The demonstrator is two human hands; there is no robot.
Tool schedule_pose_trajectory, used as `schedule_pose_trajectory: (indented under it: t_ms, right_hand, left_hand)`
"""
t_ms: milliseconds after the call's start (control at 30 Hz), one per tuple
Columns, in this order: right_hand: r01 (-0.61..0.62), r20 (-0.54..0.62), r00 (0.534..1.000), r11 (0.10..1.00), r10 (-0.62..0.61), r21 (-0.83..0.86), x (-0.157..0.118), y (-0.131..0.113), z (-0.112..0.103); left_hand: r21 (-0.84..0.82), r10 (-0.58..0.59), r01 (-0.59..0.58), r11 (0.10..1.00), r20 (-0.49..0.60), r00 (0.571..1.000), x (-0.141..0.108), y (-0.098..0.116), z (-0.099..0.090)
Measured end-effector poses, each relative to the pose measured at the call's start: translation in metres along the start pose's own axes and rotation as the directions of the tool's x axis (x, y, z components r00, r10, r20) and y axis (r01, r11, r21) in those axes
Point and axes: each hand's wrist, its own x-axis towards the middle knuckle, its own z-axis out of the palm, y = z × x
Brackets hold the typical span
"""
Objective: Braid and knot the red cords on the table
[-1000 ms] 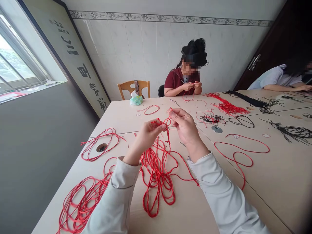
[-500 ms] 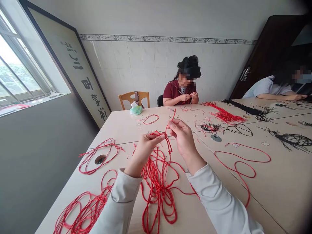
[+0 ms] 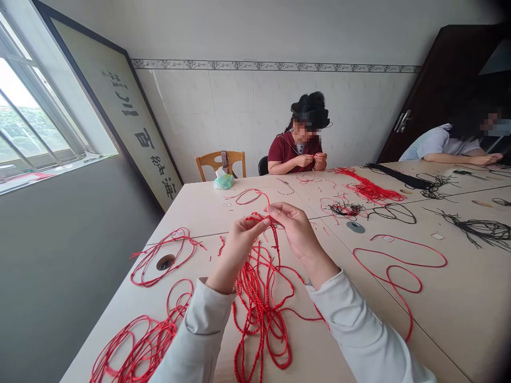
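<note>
Between my hands is a red cord (image 3: 274, 234), partly braided, its worked length hanging below my fingers. My left hand (image 3: 243, 239) pinches it between thumb and forefinger. Close beside, my right hand (image 3: 290, 223) is closed on the same cord near its thin free end, which curves up and to the left past the fingertips. The exact crossing of the strands is hidden by my fingers. Under my wrists a bundle of twisted red cords (image 3: 259, 298) lies in loops on the table.
Loose red cord coils (image 3: 136, 346) lie at the lower left, near a table hole (image 3: 165, 261). A long red cord (image 3: 399, 266) winds across the right side. Black cords (image 3: 479, 229) lie beyond it. Across the table (image 3: 199, 213) a person (image 3: 297, 143) handles red cord; another sits far right.
My right hand has moved slightly down and left, closer to my left hand. The cord's free end, upright before, now bends over to the left.
</note>
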Motion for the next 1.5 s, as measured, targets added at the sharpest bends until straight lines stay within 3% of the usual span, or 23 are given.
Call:
schedule_pose_trajectory:
  t_ms: [100,300,533,767,1033,1233,1500]
  right_hand:
    - [-0.013,-0.029,0.999,1.0,0.013,0.024,0.0,0.001,0.0]
    - [0.008,-0.068,0.998,0.998,-0.004,0.056,0.0,0.005,0.004]
    - [0.014,-0.123,0.992,0.999,-0.008,0.046,-0.001,0.006,0.005]
    - [0.024,-0.184,0.983,0.99,0.003,0.14,0.002,0.004,0.001]
    - [0.012,-0.195,0.981,0.989,0.017,0.145,0.003,0.005,0.0]
    - [0.051,-0.177,0.984,0.99,-0.028,0.129,0.001,0.002,0.001]
    - [0.041,-0.22,0.975,0.94,0.036,0.338,0.003,0.002,-0.004]
  left_hand:
    - [0.065,-0.001,0.001,0.998,0.003,1.0,-0.001,0.0,0.002]
    - [0.102,-0.102,0.116,0.988,-0.132,0.986,-0.002,0.001,0.006]
    - [-0.011,-0.122,0.121,0.993,-0.099,0.988,-0.001,0.002,0.003]
    - [-0.058,-0.164,0.16,0.985,-0.085,0.983,-0.004,0.002,0.008]
    - [-0.299,-0.153,0.114,0.947,-0.11,0.982,0.0,-0.001,0.004]
    - [-0.286,-0.201,0.175,0.942,-0.066,0.977,0.001,-0.001,0.003]
    - [-0.304,-0.238,0.203,0.931,-0.083,0.968,0.0,-0.002,0.009]
